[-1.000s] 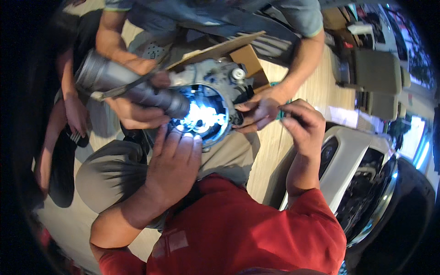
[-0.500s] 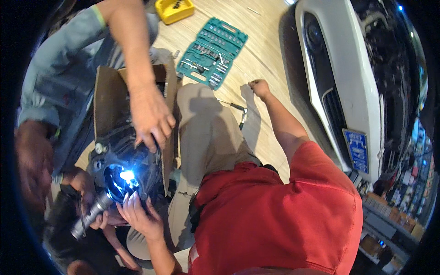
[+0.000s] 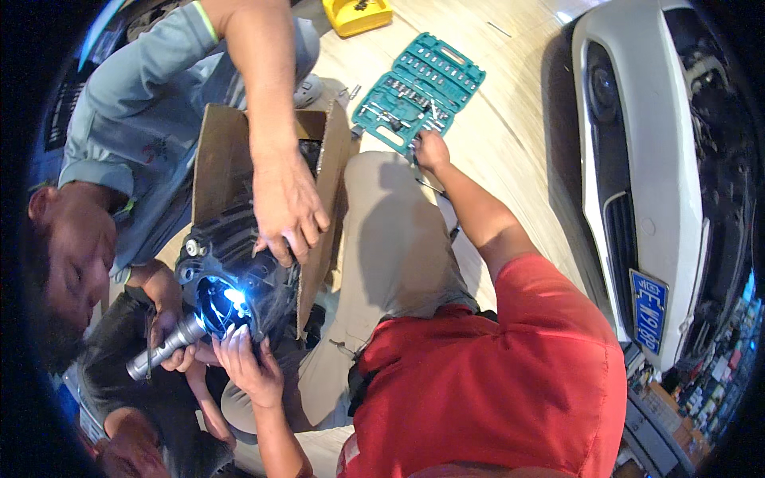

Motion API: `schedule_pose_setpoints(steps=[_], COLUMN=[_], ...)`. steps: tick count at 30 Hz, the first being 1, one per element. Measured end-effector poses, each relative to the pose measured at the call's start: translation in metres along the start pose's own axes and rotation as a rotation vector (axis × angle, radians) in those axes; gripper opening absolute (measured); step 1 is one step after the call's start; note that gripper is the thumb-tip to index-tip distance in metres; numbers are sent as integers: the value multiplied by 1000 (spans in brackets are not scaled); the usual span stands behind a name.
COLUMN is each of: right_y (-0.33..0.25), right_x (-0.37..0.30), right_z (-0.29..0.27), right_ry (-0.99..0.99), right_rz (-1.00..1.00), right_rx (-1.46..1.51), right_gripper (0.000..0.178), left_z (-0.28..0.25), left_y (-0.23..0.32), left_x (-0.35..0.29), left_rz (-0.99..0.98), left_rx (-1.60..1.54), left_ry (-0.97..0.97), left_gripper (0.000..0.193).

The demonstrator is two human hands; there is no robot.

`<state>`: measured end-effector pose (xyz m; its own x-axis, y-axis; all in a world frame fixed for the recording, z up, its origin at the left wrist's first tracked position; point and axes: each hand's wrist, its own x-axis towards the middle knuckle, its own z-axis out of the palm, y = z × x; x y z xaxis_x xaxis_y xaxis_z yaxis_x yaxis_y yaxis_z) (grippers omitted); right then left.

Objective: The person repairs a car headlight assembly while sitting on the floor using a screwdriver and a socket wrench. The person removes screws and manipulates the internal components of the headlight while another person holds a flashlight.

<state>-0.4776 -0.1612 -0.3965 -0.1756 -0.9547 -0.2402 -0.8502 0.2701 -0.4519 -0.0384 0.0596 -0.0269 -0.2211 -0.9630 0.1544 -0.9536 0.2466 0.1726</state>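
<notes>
A black headlight housing [image 3: 239, 263] sits in an open cardboard box [image 3: 323, 199], its round opening lit brightly. My left hand [image 3: 249, 368] has its fingers over the opening's near rim and its thumb outside, gripping it. My right hand [image 3: 431, 151] is at the near edge of a green tool case [image 3: 446, 88], fingers closed; what they hold is hidden. Sockets and small tools lie in the case. Beside my left hand, another person's hand [image 3: 179, 358] holds a silver flashlight [image 3: 151, 360]. A co-worker's hand [image 3: 291, 211] rests on the housing from above.
A white car bumper [image 3: 661, 159] with a blue plate [image 3: 649, 311] stands at the right. A yellow tray [image 3: 358, 20] lies on the floor beyond the case. My beige trouser leg [image 3: 390, 231] lies between box and right arm. Shelves with boxes are at lower right.
My right hand has moved from the floor to the near edge of the tool case. My left hand remains at the housing's opening. The whole view has shifted a little.
</notes>
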Motion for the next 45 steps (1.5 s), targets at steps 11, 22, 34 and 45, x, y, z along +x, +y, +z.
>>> schedule_pose_setpoints(steps=[11, 22, 34, 45], right_y=[-23, -94, -336, -442], right_x=[68, -7, -143, -196], right_z=[17, -170, -300, -242], right_ry=[-60, -187, -920, -861], right_rz=[-417, 18, -469, -1012], right_rx=[-550, 1558, 752, 46], right_gripper=[35, 44, 68, 47], left_z=[0, -2, -30, -39], left_y=[-7, -8, -10, -30], left_x=[12, -10, -20, -21], left_rz=[-66, -143, -121, -350], left_rx=[-91, -153, -307, -193], left_ry=[64, 84, 214, 48], left_gripper=[41, 47, 50, 58])
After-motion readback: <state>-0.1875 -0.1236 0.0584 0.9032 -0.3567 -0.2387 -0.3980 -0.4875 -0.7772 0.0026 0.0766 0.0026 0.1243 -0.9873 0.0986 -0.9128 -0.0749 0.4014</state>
